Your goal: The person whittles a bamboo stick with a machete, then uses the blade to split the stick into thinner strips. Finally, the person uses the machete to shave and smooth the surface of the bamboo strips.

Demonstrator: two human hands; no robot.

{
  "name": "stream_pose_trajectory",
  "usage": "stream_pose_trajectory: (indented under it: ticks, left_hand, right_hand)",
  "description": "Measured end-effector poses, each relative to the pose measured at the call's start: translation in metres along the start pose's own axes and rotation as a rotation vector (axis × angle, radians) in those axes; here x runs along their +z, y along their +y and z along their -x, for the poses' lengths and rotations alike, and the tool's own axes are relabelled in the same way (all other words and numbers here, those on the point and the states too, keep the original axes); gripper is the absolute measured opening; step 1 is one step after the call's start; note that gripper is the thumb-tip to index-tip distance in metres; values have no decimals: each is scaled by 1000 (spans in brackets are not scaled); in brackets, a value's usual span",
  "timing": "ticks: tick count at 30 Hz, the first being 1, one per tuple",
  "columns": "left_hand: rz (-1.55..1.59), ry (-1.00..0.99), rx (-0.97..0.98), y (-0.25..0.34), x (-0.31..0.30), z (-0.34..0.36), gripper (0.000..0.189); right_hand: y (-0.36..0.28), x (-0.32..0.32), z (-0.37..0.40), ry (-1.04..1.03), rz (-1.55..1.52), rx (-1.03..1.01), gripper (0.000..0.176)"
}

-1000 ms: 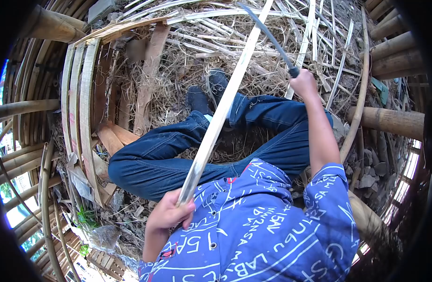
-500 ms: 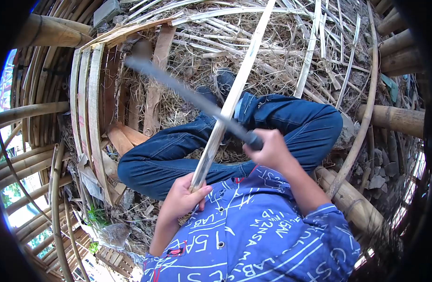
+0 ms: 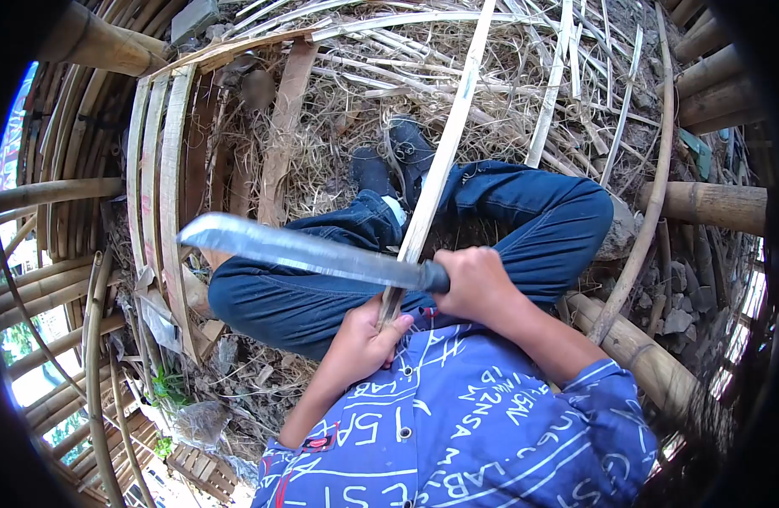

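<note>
Right hand [image 3: 476,284] is clenched tight around the handle of a machete [image 3: 305,251], and the long blade lies nearly level, pointing off to the person's left. It crosses a pale bamboo strip [image 3: 447,157] just above the left hand [image 3: 361,343], which grips the strip's lower end close against the blue printed shirt [image 3: 457,432]. Whether the edge is biting into the strip, I can't tell from here. The strip runs up and away over the crossed legs in blue jeans [image 3: 533,207], past the dark shoes [image 3: 411,148], right to the top of the view. Underfoot there's a thick litter of bamboo shavings [image 3: 347,102] and loose slivers. Curved bamboo slats [image 3: 157,161] stand on the left, heavy bamboo poles [image 3: 703,203] lie on the right.
</note>
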State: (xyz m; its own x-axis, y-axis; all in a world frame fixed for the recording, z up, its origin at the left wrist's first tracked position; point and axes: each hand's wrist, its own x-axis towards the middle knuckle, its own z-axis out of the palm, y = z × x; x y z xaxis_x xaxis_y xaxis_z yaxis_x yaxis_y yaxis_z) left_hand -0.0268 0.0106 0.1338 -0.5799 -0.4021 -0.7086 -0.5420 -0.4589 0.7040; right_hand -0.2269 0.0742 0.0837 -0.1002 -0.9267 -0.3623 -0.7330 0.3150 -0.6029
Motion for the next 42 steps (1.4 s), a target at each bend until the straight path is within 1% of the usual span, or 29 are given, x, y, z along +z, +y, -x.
stream_pose_trajectory:
  ticks: [1,3,5,9,11,12,14,17,19,21,22,25,26,27,29,31,33,35,37,38,39,41,42]
  left_hand:
    - [-11,-8,-8,-1,-1,0,12]
    - [-18,6,-14,1,-1,6,12]
    - [-34,-15,23,0,1,8,12]
    - [-30,34,12,-2,-2,1,14]
    - [-37,21,-2,2,-5,2,15]
    - [-30,17,-17,5,-4,4,13]
    - [-60,-11,-35,5,-6,11,12]
    - [36,-61,-81,2,-11,27,12]
    - [13,-52,-76,-1,-14,33,12]
    - [-1,-28,-70,-1,-14,33,11]
    - [19,-24,-68,0,-15,31,11]
    - [68,-6,-66,6,-15,24,11]
    - [93,-3,-73,9,-15,21,11]
    - [95,4,-77,11,-14,17,11]
    - [-34,2,-22,15,-11,9,12]
    - [-45,4,-33,15,-9,1,12]
    - [-47,35,-3,13,-7,-8,12]
    - [-35,25,12,10,-1,-14,13]
    - [15,70,43,5,4,-18,16]
    - [-10,75,52,5,5,-18,17]
    - [-8,75,56,2,6,-19,17]
    - [5,71,47,-9,5,-20,16]
    - [-55,111,85,-8,8,-19,17]
  right_hand:
    - [6,-1,-5,73,39,16,23]
    - [34,-7,-20,177,53,115,21]
    - [61,-17,-37,237,44,201,19]
    - [80,-24,-55,256,118,160,18]
    - [81,-26,-61,272,180,122,16]
    - [80,-30,-65,287,172,136,17]
    - [94,-37,-80,308,173,233,20]
    - [137,-62,-110,322,163,443,24]
    - [172,-79,-126,374,159,502,27]
    - [192,-90,-139,381,173,586,30]
    - [191,-92,-141,422,181,567,31]
    - [178,-85,-130,428,143,470,29]
    - [166,-78,-118,433,37,414,27]
    - [141,-72,-101,435,-70,361,26]
    - [99,-55,-67,351,-213,280,21]
    - [55,-47,-32,210,-293,191,20]
    - [21,-39,-6,97,-354,109,19]
    - [2,-31,10,-13,-317,76,20]
    - [-8,-23,16,-76,-255,24,21]
    - [-10,-20,15,-137,-194,44,23]
    - [-8,-18,15,-136,-190,43,23]
    - [-7,-15,11,-87,-34,63,23]
    - [-7,-17,8,-59,29,83,23]
